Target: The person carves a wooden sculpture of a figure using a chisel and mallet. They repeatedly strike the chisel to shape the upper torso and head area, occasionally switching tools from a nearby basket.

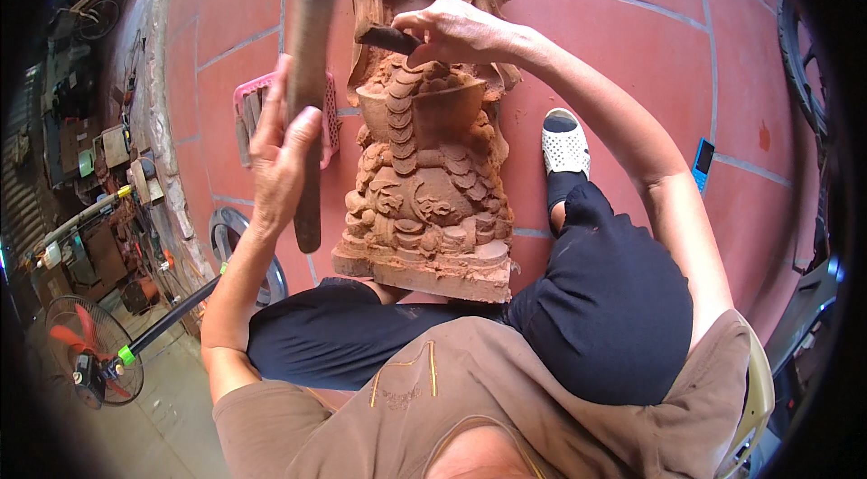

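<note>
Carved reddish-brown wooden statue (424, 131), direction: points away from the lap, with flat-edged base nearest the body and upper end running out past the top edge of the view; carved side turned toward the camera.
Statue, long axis: runs nearly straight up the view, across the line of the lap.
Statue, place: centred in view, over the red tiled floor with pale joints (614, 27), between spread legs in dark navy trousers (605, 307).
Left hand (278, 149), pose: raised left of the statue, forearm slanting up from the lower left, thumb laid across the near face of the bar.
Left hand, grip: closed around a long flat grey-brown wooden bar with rounded ends (312, 55); bar near upright in view, upper part blurred, well clear of the statue's base.
Right hand (452, 32), pose: reaching in from the right with elbow bent, wrist above the statue's upper half.
Right hand, grip: fingers and thumb pinched on a short dark cylindrical tool (388, 37), aimed leftward; contact between tool and carving: cannot tell.
Statue, look: matte, dusty, rough at the right edge; deep relief with a basin-like form, a chain of overlapping discs, rounded lumps, draped sleeves above.
Nearby: white perforated shoe (566, 152) right of the statue; pink perforated plastic basket (331, 118) behind the bar.
</note>
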`<control>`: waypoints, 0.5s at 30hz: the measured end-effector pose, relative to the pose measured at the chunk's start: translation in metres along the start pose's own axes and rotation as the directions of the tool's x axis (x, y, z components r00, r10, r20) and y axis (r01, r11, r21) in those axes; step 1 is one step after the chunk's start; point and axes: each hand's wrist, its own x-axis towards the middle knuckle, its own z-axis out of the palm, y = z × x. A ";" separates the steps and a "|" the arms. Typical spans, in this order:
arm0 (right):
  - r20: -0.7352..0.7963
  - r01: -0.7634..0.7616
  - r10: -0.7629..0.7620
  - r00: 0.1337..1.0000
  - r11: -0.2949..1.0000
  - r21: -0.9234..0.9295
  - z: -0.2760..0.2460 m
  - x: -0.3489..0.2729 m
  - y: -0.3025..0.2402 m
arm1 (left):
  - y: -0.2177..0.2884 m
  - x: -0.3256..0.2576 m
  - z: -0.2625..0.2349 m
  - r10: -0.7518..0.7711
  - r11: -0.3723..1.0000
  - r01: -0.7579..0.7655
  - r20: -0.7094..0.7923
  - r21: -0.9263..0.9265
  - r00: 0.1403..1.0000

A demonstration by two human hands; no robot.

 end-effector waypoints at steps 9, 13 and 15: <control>-0.013 -0.077 0.077 0.997 0.996 0.033 -0.007 -0.012 -0.004 | 0.001 -0.003 0.004 -0.022 0.996 0.023 0.021 -0.083 1.000; -0.029 -0.090 0.091 0.995 0.995 0.034 -0.004 -0.015 0.000 | 0.015 0.003 -0.007 -0.136 0.989 0.143 0.163 -0.034 0.977; -0.091 -0.043 0.044 0.995 0.999 0.009 -0.006 -0.020 0.004 | 0.018 0.002 -0.010 -0.153 0.982 0.164 0.113 -0.097 0.982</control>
